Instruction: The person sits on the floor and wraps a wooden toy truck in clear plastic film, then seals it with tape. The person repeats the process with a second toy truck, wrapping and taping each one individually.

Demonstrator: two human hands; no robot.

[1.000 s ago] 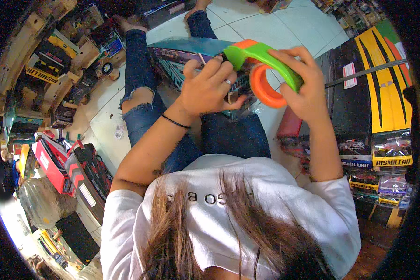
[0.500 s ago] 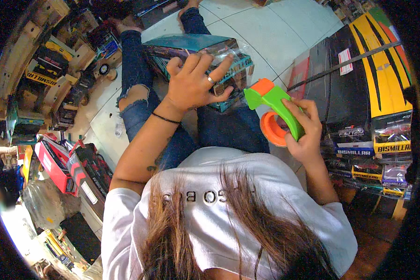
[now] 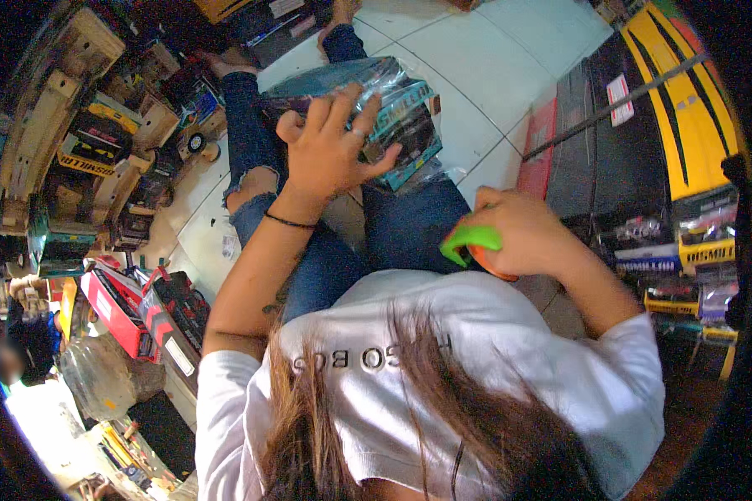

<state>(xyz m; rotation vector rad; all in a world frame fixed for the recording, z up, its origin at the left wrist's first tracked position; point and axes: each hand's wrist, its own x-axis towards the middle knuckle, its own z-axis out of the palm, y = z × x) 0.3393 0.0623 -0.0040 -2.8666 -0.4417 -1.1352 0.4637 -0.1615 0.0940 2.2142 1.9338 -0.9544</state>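
Observation:
A teal box in clear plastic wrap (image 3: 405,125) rests on my legs, tilted, its end toward the right. My left hand (image 3: 330,150) lies over its near side with the fingers spread and bent, a ring on one of them. To the right of the box, close to my body, my right hand (image 3: 522,230) is closed round a green and orange tape dispenser (image 3: 476,240). The hand hides much of the dispenser, and motion smears it a little.
A large black carton (image 3: 606,154) with a yellow panel stands at the right, beside stacked small packages (image 3: 706,250). Wooden shelving (image 3: 63,108) holding boxes lines the left. A red box (image 3: 121,309) and a clear plastic container (image 3: 100,376) sit at lower left. White floor tiles (image 3: 476,58) spread ahead.
My right hand has drawn the tape dispenser nearer my body and turned it, so its orange roll is now mostly covered. My left hand has shifted slightly left and stays on the wrapped box.

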